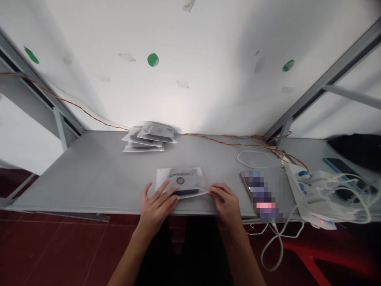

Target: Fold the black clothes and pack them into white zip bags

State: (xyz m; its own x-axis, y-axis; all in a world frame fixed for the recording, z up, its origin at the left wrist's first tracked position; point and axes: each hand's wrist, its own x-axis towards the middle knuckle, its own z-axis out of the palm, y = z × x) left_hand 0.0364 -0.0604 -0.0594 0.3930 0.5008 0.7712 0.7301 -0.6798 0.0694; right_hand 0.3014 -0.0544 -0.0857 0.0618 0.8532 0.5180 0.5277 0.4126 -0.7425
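Note:
A frosted zip bag (190,180) with dark "ROCKBROS" lettering and a round logo lies flat near the front edge of the shelf. Something dark shows inside it, but its kind is hidden. My left hand (159,202) rests on the bag's left part with fingers spread. At the near right corner, my right hand (226,202) pinches the end of the bag's white zip strip between thumb and fingers. Farther back, against the wall, sits a stack of similar frosted bags (154,131).
A phone (262,194) with a blurred screen lies right of my right hand, a white cable (276,238) plugged into it. Power strips with tangled plugs (324,190) crowd the right end. A red-yellow twisted wire (208,139) runs along the back of the grey shelf (98,174).

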